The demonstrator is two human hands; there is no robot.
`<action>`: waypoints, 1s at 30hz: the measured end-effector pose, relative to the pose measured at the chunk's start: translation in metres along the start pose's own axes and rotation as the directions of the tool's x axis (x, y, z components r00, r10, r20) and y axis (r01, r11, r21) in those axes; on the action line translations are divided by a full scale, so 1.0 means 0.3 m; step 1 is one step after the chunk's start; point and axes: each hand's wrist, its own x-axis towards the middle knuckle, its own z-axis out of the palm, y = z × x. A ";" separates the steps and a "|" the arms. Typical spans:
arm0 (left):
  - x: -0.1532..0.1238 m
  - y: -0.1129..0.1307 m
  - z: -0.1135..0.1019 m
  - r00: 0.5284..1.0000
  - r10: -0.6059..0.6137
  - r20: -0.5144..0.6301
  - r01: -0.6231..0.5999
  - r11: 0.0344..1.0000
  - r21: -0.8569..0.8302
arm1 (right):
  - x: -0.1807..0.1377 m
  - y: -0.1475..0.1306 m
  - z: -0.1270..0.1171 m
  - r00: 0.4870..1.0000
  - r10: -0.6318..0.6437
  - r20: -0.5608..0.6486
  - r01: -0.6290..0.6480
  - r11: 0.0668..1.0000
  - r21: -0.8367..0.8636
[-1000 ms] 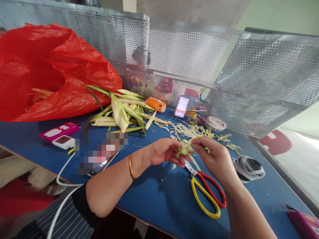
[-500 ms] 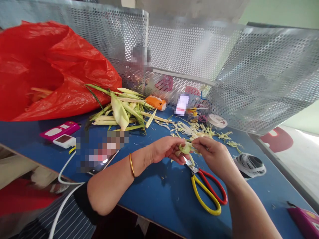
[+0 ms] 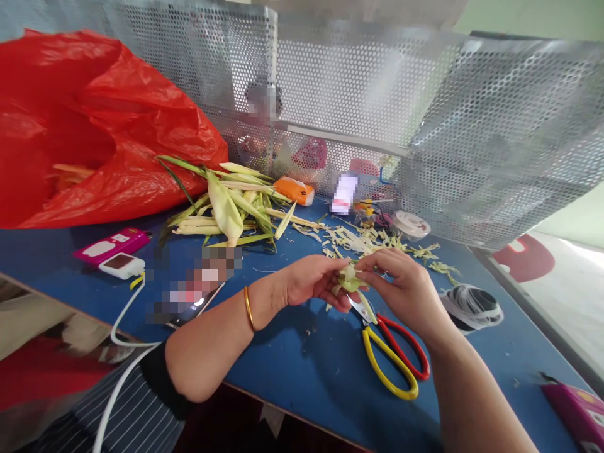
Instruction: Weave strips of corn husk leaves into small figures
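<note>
**Red bag open at left; folded husk piece held between both hands**

Containers: The red bag lies on its side with its mouth open, and pale orange matter shows inside. The rest of its contents cannot be made out. A soft orange packet rests behind the husk pile, which presses against the bag. A round white-and-clear item sits by the perforated metal screen; any contents are indistinct.

Grip: The left hand holds the folded husk piece between thumb and fingers; the right hand pinches its other side. The piece is above the blue table, near its middle.

Surroundings: Scissors with red and yellow handles lie just below the hands; husk and fingers obscure the blade tips. Shredded strips are scattered behind the hands. A wound black-and-white spool stands beyond the right wrist. At left, a phone, partly blurred, lies near the left forearm, with a white cable crossing the table edge.
</note>
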 end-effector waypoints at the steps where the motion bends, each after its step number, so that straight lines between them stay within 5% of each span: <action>1: 0.000 0.001 0.003 1.000 -0.006 -0.011 0.006 1.000 -0.010 | -0.002 -0.003 0.007 0.999 0.050 -0.014 -0.050 0.999 0.009; 8: -0.009 0.003 0.034 0.992 0.026 -0.122 -0.019 0.998 0.058 | -0.010 -0.027 0.051 0.970 0.241 0.030 -0.243 0.960 0.137; 13: -0.009 0.005 0.047 0.975 0.051 -0.218 -0.026 0.993 0.118 | -0.011 -0.054 0.046 0.987 0.120 0.109 -0.136 0.979 0.153; 21: 0.002 -0.002 0.046 0.989 -0.041 -0.139 0.053 0.995 0.081 | -0.015 -0.073 0.072 0.990 -0.106 0.097 0.131 0.945 -0.299; 25: -0.010 0.007 0.048 0.995 0.006 -0.100 0.006 0.993 0.122 | -0.021 -0.071 0.088 1.000 0.002 -0.003 -0.003 0.953 -0.303; 30: -0.032 0.032 0.048 0.996 0.058 -0.071 -0.042 0.976 0.212 | -0.016 -0.060 0.099 0.973 0.222 -0.057 -0.224 0.974 -0.028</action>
